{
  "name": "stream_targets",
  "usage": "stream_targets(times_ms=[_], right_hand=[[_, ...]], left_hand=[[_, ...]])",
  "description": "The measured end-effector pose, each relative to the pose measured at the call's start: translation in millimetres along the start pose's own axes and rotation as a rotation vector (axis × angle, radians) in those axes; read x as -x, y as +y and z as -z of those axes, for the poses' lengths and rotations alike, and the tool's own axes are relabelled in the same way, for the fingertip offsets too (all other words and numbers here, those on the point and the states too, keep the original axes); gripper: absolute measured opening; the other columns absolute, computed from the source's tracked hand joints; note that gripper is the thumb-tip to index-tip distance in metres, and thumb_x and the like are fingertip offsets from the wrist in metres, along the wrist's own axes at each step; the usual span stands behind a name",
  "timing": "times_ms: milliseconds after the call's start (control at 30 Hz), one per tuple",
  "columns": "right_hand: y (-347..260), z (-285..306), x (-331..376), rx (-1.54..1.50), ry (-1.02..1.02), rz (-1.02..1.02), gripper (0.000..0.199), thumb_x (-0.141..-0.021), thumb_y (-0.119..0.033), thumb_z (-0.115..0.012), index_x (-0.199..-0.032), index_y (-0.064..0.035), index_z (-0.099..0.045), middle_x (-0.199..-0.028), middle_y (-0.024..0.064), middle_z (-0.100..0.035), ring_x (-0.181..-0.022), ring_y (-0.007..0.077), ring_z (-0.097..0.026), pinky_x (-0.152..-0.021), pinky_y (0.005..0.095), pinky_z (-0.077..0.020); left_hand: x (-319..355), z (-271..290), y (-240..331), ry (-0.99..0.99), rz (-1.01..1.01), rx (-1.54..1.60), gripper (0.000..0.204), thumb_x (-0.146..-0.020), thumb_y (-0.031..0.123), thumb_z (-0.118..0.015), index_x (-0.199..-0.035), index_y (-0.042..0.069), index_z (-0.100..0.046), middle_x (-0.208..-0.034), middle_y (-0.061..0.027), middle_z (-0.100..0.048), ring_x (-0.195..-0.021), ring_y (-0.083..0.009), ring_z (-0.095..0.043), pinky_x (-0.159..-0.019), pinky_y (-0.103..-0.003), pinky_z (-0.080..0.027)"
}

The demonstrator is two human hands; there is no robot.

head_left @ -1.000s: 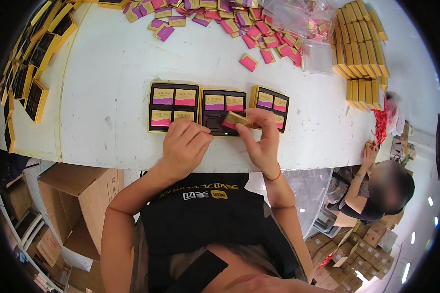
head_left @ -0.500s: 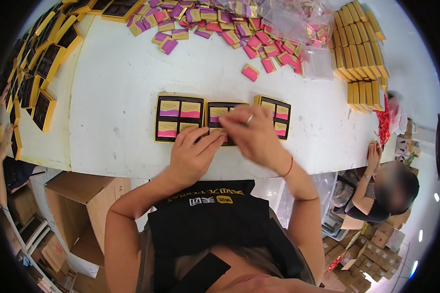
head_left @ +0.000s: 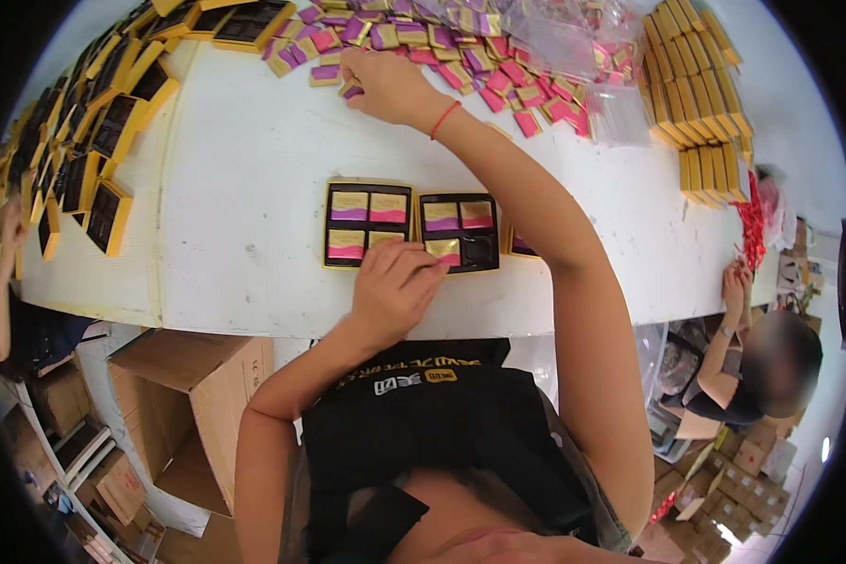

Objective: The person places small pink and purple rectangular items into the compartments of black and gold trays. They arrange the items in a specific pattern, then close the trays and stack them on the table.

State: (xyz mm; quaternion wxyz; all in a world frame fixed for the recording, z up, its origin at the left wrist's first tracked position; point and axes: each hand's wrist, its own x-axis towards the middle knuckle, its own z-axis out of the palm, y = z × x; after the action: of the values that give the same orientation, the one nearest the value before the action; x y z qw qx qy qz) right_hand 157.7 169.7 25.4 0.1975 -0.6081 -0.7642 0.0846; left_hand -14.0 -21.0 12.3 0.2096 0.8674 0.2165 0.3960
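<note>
Three black trays with gold rims lie in a row near the table's front edge. The left tray point(head_left: 367, 224) holds small gold packets banded purple and pink in all its cells. The middle tray point(head_left: 458, 231) has one bare dark cell at its lower right. My forearm mostly hides the right tray point(head_left: 520, 246). My left hand point(head_left: 393, 287) rests on the front edges of the left and middle trays, fingers curled. My right hand point(head_left: 385, 83) reaches far back into the heap of loose pink and purple packets point(head_left: 461, 56), fingers closing on one there.
Empty black-and-gold trays point(head_left: 94, 160) stand stacked along the left edge. Gold boxes point(head_left: 700, 94) are piled at the back right, beside clear plastic bags. Another person point(head_left: 752, 357) sits low at the right. Open cardboard boxes point(head_left: 197, 376) stand under the table.
My right hand has left the middle tray and stretched to the packet heap at the back. My left hand has stayed at the trays' front edge.
</note>
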Motion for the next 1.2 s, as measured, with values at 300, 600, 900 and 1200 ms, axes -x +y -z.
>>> stream_targets(times_ms=[300,600,900,1200], right_hand=[[-13,91,217,-0.525,0.116,0.027,0.039,-0.070,0.012,-0.064,-0.102,-0.0096,-0.072,-0.104,0.0081,-0.069,-0.091,0.0222,-0.066,-0.072,0.0306,-0.0532],[-70,76,281,-0.431,0.348,-0.002,0.037,-0.067,0.012,-0.067,-0.098,-0.0060,-0.076,-0.111,0.0118,-0.061,-0.091,0.0222,-0.063,-0.075,0.0306,-0.0529],[-77,92,286,-0.907,-0.048,-0.331,0.056,-0.078,0.007,-0.070,-0.131,-0.0080,-0.059,-0.105,0.0102,-0.062,-0.082,0.0200,-0.063,-0.072,0.0317,-0.0524],[-52,70,272,-0.609,0.366,-0.429,0.021,-0.079,0.006,-0.068,-0.097,-0.0062,-0.070,-0.088,0.0077,-0.066,-0.087,0.0234,-0.061,-0.075,0.0327,-0.0486]], left_hand=[[-1,6,5,-0.027,0.041,0.079,0.025,-0.071,0.008,-0.077,-0.095,0.008,-0.067,-0.099,-0.0024,-0.061,-0.096,-0.0233,-0.058,-0.090,-0.041,-0.045],[-20,5,33,-0.084,0.876,1.366,0.024,-0.090,0.003,-0.068,-0.107,0.004,-0.051,-0.100,-0.0080,-0.064,-0.083,-0.0118,-0.065,-0.070,-0.028,-0.052],[-10,8,37,-0.376,0.390,0.665,0.031,-0.087,0.003,-0.069,-0.116,0.003,-0.057,-0.089,-0.0070,-0.065,-0.078,-0.0167,-0.067,-0.072,-0.029,-0.055],[3,8,30,-0.048,0.231,0.366,0.019,-0.075,0.004,-0.077,-0.087,0.006,-0.063,-0.089,-0.0071,-0.065,-0.076,-0.0243,-0.063,-0.069,-0.035,-0.050]])
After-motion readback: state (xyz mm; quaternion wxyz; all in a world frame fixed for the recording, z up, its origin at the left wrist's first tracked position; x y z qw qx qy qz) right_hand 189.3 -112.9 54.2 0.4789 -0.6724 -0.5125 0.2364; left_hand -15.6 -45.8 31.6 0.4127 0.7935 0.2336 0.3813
